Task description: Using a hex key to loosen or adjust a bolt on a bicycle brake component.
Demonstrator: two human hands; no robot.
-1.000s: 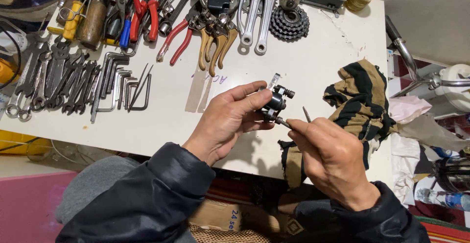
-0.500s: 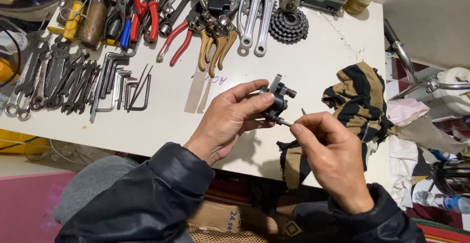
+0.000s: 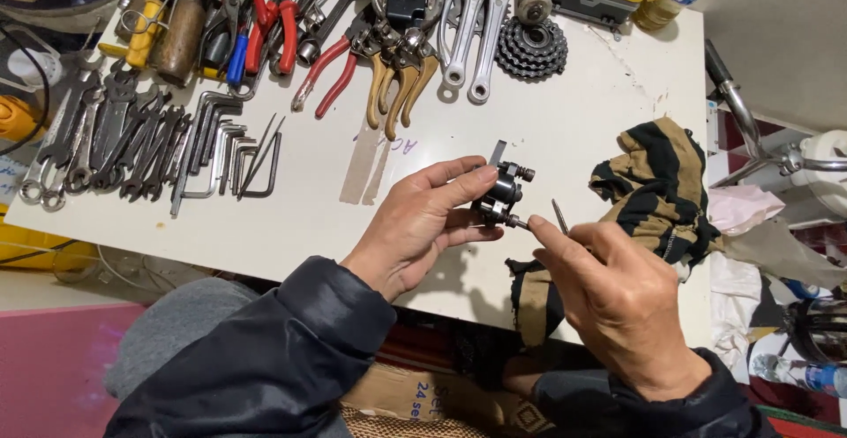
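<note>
Fingers of your left hand [image 3: 419, 226] pinch the black brake caliper [image 3: 499, 194], while your right hand [image 3: 618, 301] grips what looks like a thin metal tool [image 3: 560, 217] at its bolt.

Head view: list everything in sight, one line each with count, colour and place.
black metal part: one, black, held above the table's front edge
thin metal tool: one, grey, in the right hand
table: one, white
striped rag: one, tan and black, table's right edge
sprocket cluster: one, dark grey, top centre
crank arms: two, silver, beside the sprockets
pliers: several, red or tan handles, top
hex keys: a row, dark, left
wrenches: many, grey, far left
left hand: holds the black part
right hand: fingertips at the part's bolt
</note>
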